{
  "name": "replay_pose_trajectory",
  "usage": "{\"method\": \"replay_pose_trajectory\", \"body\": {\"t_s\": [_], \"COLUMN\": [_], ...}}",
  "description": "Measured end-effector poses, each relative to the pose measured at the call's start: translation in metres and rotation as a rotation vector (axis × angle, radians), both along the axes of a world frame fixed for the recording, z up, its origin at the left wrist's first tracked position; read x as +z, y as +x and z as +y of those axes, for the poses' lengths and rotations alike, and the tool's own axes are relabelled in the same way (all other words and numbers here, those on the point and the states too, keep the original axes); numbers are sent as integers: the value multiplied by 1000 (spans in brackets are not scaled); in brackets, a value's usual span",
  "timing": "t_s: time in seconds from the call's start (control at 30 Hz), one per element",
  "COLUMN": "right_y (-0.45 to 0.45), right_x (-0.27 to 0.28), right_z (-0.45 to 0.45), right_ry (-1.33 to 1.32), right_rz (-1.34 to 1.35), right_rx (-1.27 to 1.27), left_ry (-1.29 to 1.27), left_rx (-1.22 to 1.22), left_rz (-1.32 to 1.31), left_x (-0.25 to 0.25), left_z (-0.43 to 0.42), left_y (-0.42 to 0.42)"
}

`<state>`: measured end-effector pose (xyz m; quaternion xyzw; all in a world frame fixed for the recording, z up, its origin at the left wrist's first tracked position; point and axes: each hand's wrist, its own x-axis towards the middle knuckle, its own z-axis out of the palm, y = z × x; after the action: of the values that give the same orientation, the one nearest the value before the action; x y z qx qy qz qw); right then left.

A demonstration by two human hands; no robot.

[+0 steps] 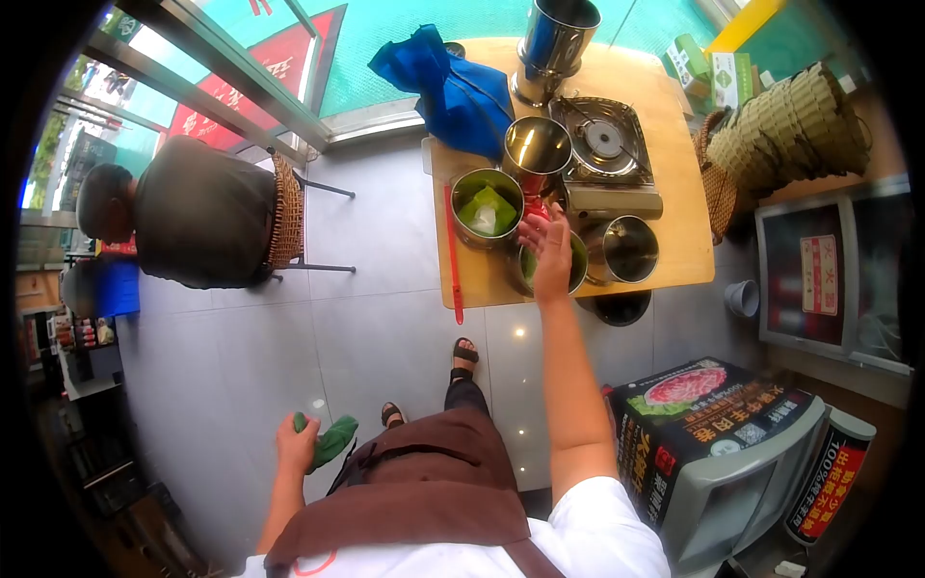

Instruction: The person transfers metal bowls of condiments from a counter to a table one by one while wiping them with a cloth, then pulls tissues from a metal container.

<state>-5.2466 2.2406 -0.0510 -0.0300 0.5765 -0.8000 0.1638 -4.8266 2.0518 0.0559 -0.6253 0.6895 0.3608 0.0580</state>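
My left hand [295, 444] is closed around a dark green cloth [333, 445], low beside my brown apron [424, 472]. My right hand [547, 252] reaches over the wooden table [679, 217] with its fingers stretched out, above a steel pot [580, 265] with something green inside. Something red [540, 209] shows just behind the fingers; I cannot tell whether they touch it. To the left stands a pot [456, 223] holding a yellow-green item and a whitish one. Another steel pot [631, 252] is at the right, and one more [537, 154] farther back.
A portable gas stove [605, 143], a tall steel container [559, 43] and a blue cloth or bag [453, 91] occupy the table's far part. A red strip [453, 255] lies along its left edge. Left, a person [198, 217] sits in a wicker chair [286, 212]. A printed box [699, 409] stands right.
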Motion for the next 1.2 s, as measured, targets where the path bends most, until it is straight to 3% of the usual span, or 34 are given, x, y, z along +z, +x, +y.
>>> {"method": "replay_pose_trajectory", "body": {"t_s": [0.1, 0.13, 0.17, 0.23, 0.27, 0.53, 0.83, 1.0, 1.2], "right_y": [-15, -24, -36, -50, -54, -65, -63, -62, -60], "right_x": [11, 9, 6, 0, -9, -38, -49, -47, -32], "right_z": [-37, -48, -57, -71, -76, -87, -96, -96, -91], "right_ry": [79, 299, 298, 705, 757, 756, 1007, 997, 932], "right_rz": [-3, 153, 157, 356, 400, 438, 517, 506, 481], "right_rx": [269, 369, 382, 670, 710, 757, 873, 911, 892], "left_ry": [-5, 3, 12, 12, 10, -6, 36, -58, -26], "left_rx": [-39, -39, -39, -19, -15, 102, 130, -18, 127], "left_rz": [2, 4, 6, 2, -3, -77, -44, -42, -66], "left_x": [-2, -3, -5, -2, -2, -13, -7, -29, -17], "left_z": [7, 9, 11, 14, 13, 30, 33, 30, 33], "left_y": [-2, -3, -6, -7, -8, 33, 22, 55, 52]}}
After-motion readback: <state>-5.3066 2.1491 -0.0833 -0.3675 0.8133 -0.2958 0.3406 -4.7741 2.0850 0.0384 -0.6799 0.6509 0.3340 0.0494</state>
